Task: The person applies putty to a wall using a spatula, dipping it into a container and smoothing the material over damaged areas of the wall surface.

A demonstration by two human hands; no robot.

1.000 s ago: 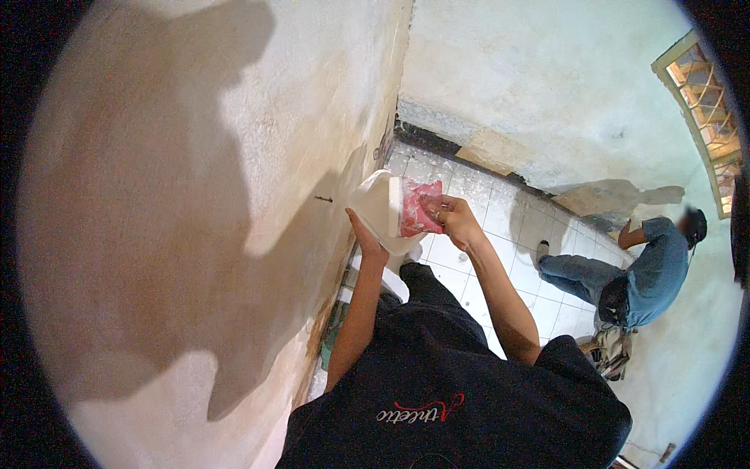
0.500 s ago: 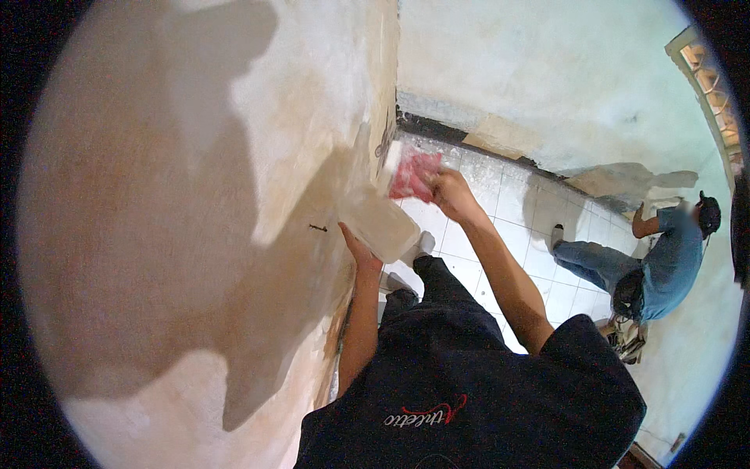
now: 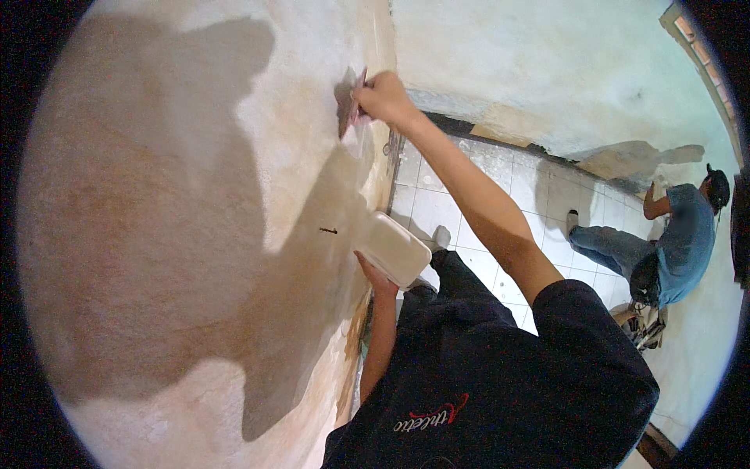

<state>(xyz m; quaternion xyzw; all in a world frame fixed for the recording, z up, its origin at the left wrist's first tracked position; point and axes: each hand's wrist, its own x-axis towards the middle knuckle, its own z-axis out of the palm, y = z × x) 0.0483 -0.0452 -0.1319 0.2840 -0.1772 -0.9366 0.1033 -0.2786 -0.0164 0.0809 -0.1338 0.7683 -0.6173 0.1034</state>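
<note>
My right hand [image 3: 381,100] grips a pinkish flat spreader [image 3: 349,117], seen nearly edge-on against the mottled left wall [image 3: 156,234] high up near the corner; a pale layer shows just below it. Lower down, my left hand [image 3: 373,272] holds a cream rectangular plastic container [image 3: 397,246] at its underside and side, close to the same wall. A small dark nail [image 3: 328,230] sticks out of the wall left of the container.
The pale back wall [image 3: 531,62] has a dark, damaged base above the white tiled floor [image 3: 492,199]. On the right, a co-worker [image 3: 680,246] in blue bends by that wall beside a pile of dark items [image 3: 644,328]. A barred window [image 3: 691,47] is at top right.
My right hand has moved up and left from the container to the wall with the spreader. My left hand and container have shifted down and right in the picture.
</note>
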